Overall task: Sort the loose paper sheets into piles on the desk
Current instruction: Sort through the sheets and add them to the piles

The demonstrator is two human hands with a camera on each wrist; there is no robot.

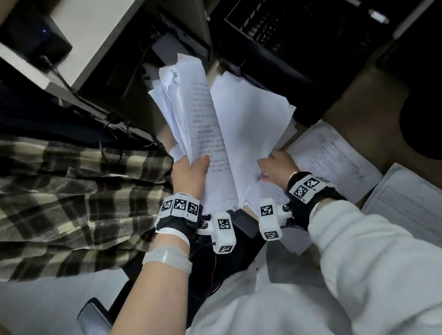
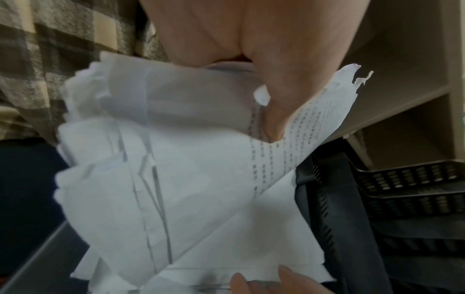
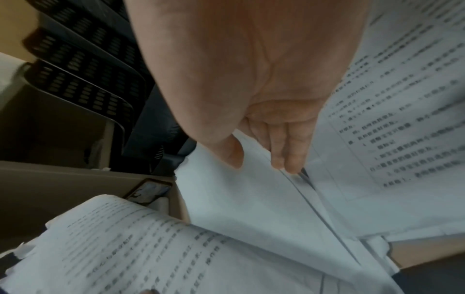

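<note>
Left hand [image 1: 190,174]: thumb and fingers clamped on a raised, crumpled sheaf [image 1: 192,113], printed page uppermost. Right hand [image 1: 277,166]: thumb and fingers pinching blank sheets [image 1: 253,120] beside it, above the desk [image 1: 360,95]. Printed piles [image 1: 333,156] lie rightward.

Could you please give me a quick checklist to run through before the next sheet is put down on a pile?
1. Left hand holds its bundle of sheets firmly: ok, thumb pressed on the printed top sheet.
2. Right hand has separated a single sheet from the blank sheets: cannot tell, its fingers sit between layers.
3. Piles on the desk are in view: ok, two printed piles lie right of the hand.
4. Held sheets undamaged: not ok, the left wrist view shows a torn corner.
5. Black letter trays stand apart from the hands: ok.
</note>
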